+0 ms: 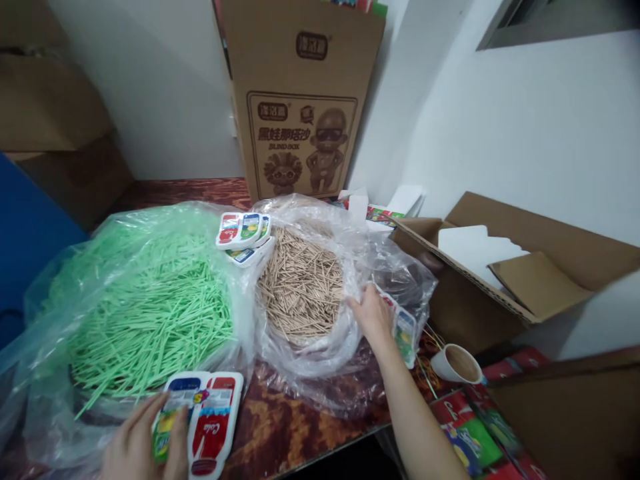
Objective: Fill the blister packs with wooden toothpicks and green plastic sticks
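Note:
My left hand (143, 437) is at the lower left, its thumb and fingers closed on a white-edged pack (216, 423) printed with bottle shapes, one reading Cola. Just behind it, light green sticks (165, 313) fill a clear plastic bag. My right hand (374, 313) lies at the right rim of another clear bag (295, 360) of thin brown sticks (303, 287). Its thumb points left, apart from the fingers, and I see nothing between them. Partly behind this hand lies a similar printed pack (404, 330). More packs (243, 233) are stacked between the two bags.
A tall cardboard box (300, 80) with printed figures stands at the back. An open carton (465, 293) with white pieces is on the right, near a paper cup (456, 364) of brown contents. Red and green printed packs (475, 433) lie lower right. Brown boxes (55, 107) stand far left.

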### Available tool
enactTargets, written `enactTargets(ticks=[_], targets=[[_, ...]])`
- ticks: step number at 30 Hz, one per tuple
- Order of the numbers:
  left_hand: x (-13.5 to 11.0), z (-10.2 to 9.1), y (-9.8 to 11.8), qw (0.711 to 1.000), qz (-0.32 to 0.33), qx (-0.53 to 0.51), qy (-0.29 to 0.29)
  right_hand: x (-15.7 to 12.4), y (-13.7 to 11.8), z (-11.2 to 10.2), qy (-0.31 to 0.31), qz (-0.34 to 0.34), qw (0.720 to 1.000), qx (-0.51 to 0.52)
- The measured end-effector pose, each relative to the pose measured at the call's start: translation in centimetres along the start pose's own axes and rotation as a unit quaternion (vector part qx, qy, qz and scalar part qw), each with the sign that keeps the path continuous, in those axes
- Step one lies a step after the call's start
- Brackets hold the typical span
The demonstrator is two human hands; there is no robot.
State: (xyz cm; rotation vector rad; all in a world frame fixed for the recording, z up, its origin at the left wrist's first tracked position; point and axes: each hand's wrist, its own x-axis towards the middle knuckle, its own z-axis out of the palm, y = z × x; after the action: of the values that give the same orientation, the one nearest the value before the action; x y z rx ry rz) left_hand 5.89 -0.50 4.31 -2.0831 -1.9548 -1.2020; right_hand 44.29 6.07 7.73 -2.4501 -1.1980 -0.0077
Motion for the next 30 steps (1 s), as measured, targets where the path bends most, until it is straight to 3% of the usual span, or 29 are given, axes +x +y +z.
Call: enactTargets(ticks=[2,5,9,13,15,18,21,22,23,25,26,28,30], targets=[[0.6,1.3,3.9,0.993,0.065,-0.093,-0.029,0.3,0.1,0.3,-0.011,0.020,0.997,0.077],[1.7,4.9,10.1,0.961,0.108,-0.192,-0.165,0.8,-0.3,0.7,0.019,0.023,0.960,0.277],[3.2,10.5,17.2,0.932,0.093,-0.230,-0.265,1.4,-1.6,0.3,0.019,0.018,0.924,0.382],[4.7,13.3,21.7,0.897,0.044,-0.248,-0.364,1.5,-1.4,-2.1,0.028,0.004,0.867,0.498],[5.3,13.6,22.7,0.876,0.064,-0.264,-0.397,1.5,-0.5,-3.9,0.042,0.004,0.855,0.517],[5.4,13.8,22.9,0.859,0.169,-0.252,-0.414,0.8,0.1,-6.6,0.074,-0.023,0.905,0.418],[4.6,14.4,22.5,0.854,0.227,-0.248,-0.396,-0.9,-1.9,-7.3,0.171,-0.121,0.936,0.282],[4.2,14.7,22.4,0.856,0.229,-0.257,-0.386,-1.4,-3.0,-6.8,0.168,-0.166,0.935,0.265],[3.7,14.9,22.3,0.858,0.225,-0.269,-0.377,-1.8,-4.2,-5.9,0.127,-0.215,0.932,0.264],[2.9,15.1,22.1,0.859,0.222,-0.284,-0.365,-1.8,-6.1,-3.2,-0.020,-0.278,0.918,0.281],[2.5,15.1,21.9,0.859,0.230,-0.279,-0.361,-1.2,-6.6,-1.7,-0.058,-0.267,0.919,0.282],[1.9,14.9,21.5,0.862,0.268,-0.242,-0.355,0.9,-6.4,0.8,-0.026,-0.174,0.949,0.263],[1.5,14.7,21.2,0.866,0.310,-0.187,-0.344,4.0,-5.2,1.9,0.005,-0.107,0.969,0.223]])
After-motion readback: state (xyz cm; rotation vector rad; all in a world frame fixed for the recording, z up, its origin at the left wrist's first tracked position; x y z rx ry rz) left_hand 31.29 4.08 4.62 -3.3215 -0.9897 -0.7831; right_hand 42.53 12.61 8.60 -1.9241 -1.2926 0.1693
